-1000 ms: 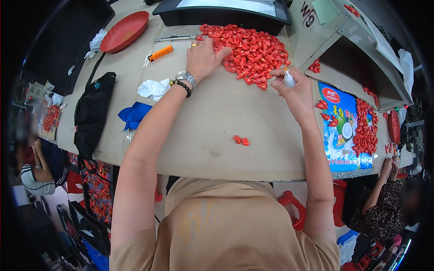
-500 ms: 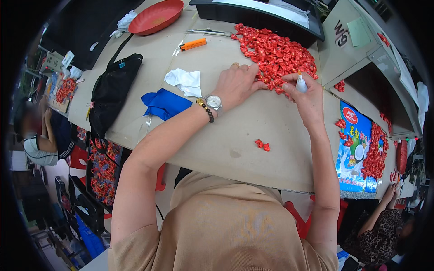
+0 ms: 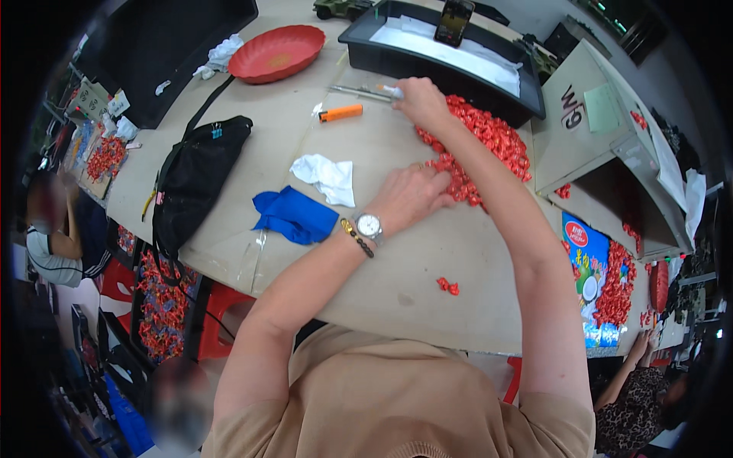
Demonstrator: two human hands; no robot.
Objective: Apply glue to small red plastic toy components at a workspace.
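My right hand (image 3: 424, 102) is closed round a small white bottle (image 3: 392, 91) with an orange tip, near a slim metal tool (image 3: 353, 93) at the far side of the table. Beyond my left wrist, which wears a watch (image 3: 369, 225) and a beaded bracelet, my left hand (image 3: 408, 197) rests at the near left edge of a heap of small glossy red pieces (image 3: 496, 145). Its fingers are bent and apart; nothing shows between them. My right forearm hides part of the heap. A few red pieces (image 3: 448, 286) lie apart, closer to me.
An orange lighter-like piece (image 3: 340, 113), white tissue (image 3: 324, 177), blue cloth (image 3: 294, 215) and black bag (image 3: 202, 179) lie left. A red dish (image 3: 276, 53) and black tray (image 3: 366, 38) holding a phone (image 3: 454, 21) are far. A grey box (image 3: 576, 130) stands right. Other people sit on both sides.
My right hand has carried the white bottle from the heap's near side to the far left, beside the metal tool. My left hand stays at the heap's edge. The view has shifted.
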